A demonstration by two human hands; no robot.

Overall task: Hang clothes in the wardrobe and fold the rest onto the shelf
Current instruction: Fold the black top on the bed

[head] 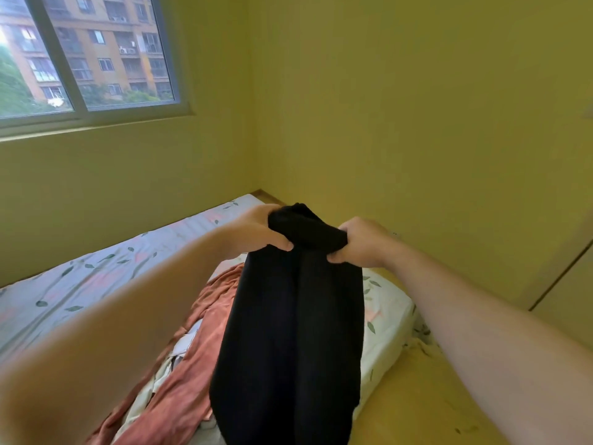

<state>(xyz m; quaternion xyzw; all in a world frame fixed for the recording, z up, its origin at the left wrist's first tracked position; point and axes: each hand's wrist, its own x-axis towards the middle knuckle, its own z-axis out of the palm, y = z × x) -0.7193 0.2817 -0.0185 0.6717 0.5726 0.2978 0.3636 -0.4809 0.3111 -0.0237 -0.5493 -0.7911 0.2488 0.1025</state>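
A black garment (pixel 295 332) hangs down in front of me, held up by its bunched top edge. My left hand (pixel 256 231) grips the top on the left side. My right hand (pixel 362 244) pinches the top on the right side. The cloth drops in long folds over the bed and hides part of it. Beneath and to the left of it lies a rust-orange garment (pixel 205 342), spread along the bed with something white partly under it.
The bed (pixel 80 284) has a pale sheet with a leaf print and fills the left and middle. A window (pixel 86 56) is at the upper left. Yellow walls meet in a corner behind the hands. A door panel (pixel 564 284) stands at the right, above yellow floor.
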